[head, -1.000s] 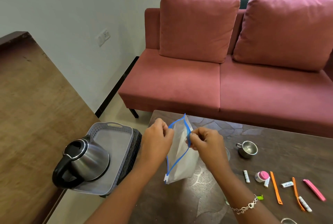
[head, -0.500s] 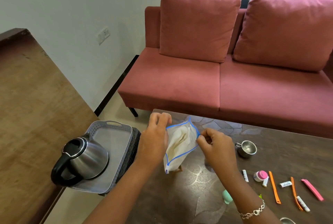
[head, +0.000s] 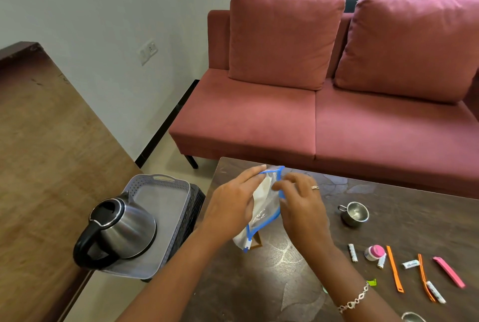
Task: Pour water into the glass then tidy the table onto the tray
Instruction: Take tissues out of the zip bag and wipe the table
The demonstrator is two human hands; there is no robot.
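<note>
A clear zip bag (head: pixel 263 214) with a blue seal edge and something white inside hangs over the dark table (head: pixel 259 282), near its far left corner. My left hand (head: pixel 233 202) holds the bag's left side with its fingers laid along it. At the bag's top right edge, my right hand (head: pixel 303 209) pinches the blue seal. A steel kettle (head: pixel 121 231) with a black handle stands on the grey tray (head: pixel 166 189) left of the table. I see no glass; my right hand may hide it.
A small steel cup (head: pixel 353 214) stands right of my hands. Further right lie small white tubes (head: pixel 352 252), a pink-lidded pot (head: pixel 374 252), orange strips (head: pixel 394 268) and a pink strip (head: pixel 448 271). A red sofa (head: pixel 311 119) stands behind the table, a wooden surface (head: pixel 39 166) at left.
The bag has tilted and its mouth, which stood open half a second ago, is now pressed flatter between my hands. My right hand has moved in against the bag's top edge.
</note>
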